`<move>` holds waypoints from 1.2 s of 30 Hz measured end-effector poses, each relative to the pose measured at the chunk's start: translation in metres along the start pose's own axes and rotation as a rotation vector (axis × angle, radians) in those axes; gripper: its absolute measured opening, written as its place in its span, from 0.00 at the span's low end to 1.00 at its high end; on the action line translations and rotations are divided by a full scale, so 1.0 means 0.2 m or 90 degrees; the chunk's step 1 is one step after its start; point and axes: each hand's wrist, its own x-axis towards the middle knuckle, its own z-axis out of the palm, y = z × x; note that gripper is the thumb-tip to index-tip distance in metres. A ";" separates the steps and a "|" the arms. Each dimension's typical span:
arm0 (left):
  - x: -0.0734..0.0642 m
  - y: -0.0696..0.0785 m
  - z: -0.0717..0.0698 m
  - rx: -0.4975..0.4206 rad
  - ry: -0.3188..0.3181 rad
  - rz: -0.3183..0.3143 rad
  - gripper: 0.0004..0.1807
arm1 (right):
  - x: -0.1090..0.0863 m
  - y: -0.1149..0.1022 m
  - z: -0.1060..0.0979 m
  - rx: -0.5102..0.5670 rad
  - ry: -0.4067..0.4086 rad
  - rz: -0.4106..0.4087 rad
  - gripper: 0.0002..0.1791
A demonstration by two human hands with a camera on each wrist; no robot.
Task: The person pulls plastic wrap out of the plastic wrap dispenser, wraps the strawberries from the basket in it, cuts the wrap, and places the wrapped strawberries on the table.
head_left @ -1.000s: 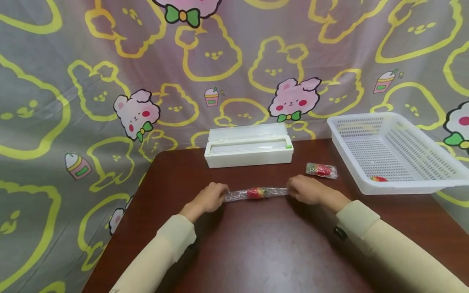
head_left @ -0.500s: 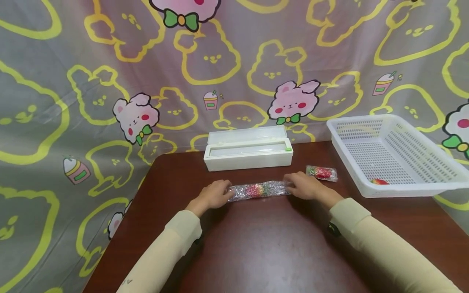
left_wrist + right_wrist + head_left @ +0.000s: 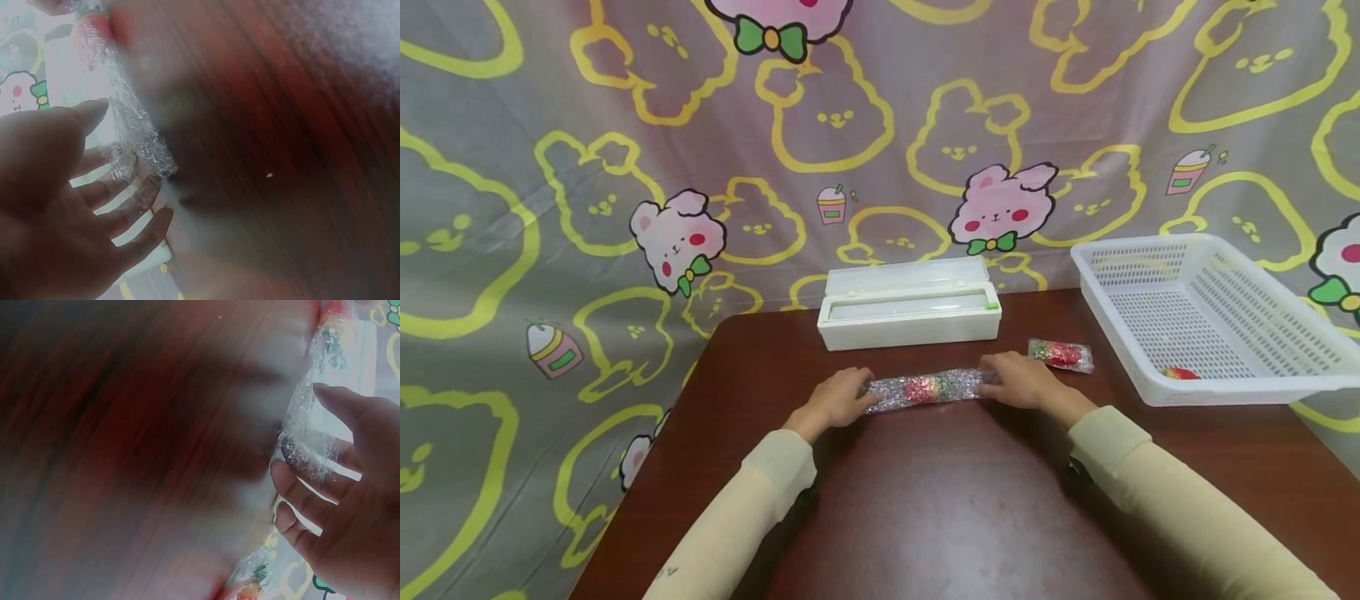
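A strawberry (image 3: 922,388), red with a pale yellow patch and green leaves, lies wrapped in crinkled clear cling film (image 3: 886,393) at the table's middle. The film stretches sideways past it into two flattened ends. At the left end is my left hand (image 3: 838,397); in its wrist view, the film (image 3: 140,134) lies against the loosely bent fingers, the thumb apart from them. My right hand (image 3: 1018,381) touches the other end. The right wrist view has its fingers behind the film (image 3: 309,440), with the thumb standing away.
Behind stands a white cling film box (image 3: 910,327), lid raised, with a green slider. A second wrapped strawberry (image 3: 1063,356) lies right of my right hand. The white plastic basket (image 3: 1240,387) at right holds a red fruit (image 3: 1180,373). A patterned curtain (image 3: 880,125) hangs behind the table.
Both hands have loosened from a tight grip on the film's ends to relaxed fingers. The film has gone from narrow and pulled taut to wider and flatter. Little differs over the last half second.
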 end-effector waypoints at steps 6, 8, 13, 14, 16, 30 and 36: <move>0.03 -0.02 0.01 0.019 0.008 -0.004 0.21 | 0.02 0.02 0.01 -0.016 -0.003 -0.003 0.19; 0.03 -0.03 0.02 0.033 0.012 0.001 0.20 | 0.02 0.02 0.02 -0.026 -0.003 -0.002 0.19; 0.03 -0.06 0.03 0.075 0.023 0.008 0.21 | 0.02 0.02 0.02 -0.043 -0.001 0.007 0.20; 0.03 -0.07 0.03 0.079 0.023 0.007 0.21 | 0.02 0.02 0.02 -0.046 0.000 0.011 0.21; 0.02 -0.08 0.03 0.082 0.026 0.005 0.22 | 0.02 0.02 0.01 -0.049 0.005 0.014 0.21; 0.04 0.10 -0.02 -0.091 0.054 0.191 0.07 | 0.03 -0.20 0.01 -0.044 0.130 -0.192 0.05; 0.04 0.11 0.06 -0.060 -0.009 0.166 0.08 | 0.03 -0.18 0.05 0.028 0.031 -0.170 0.08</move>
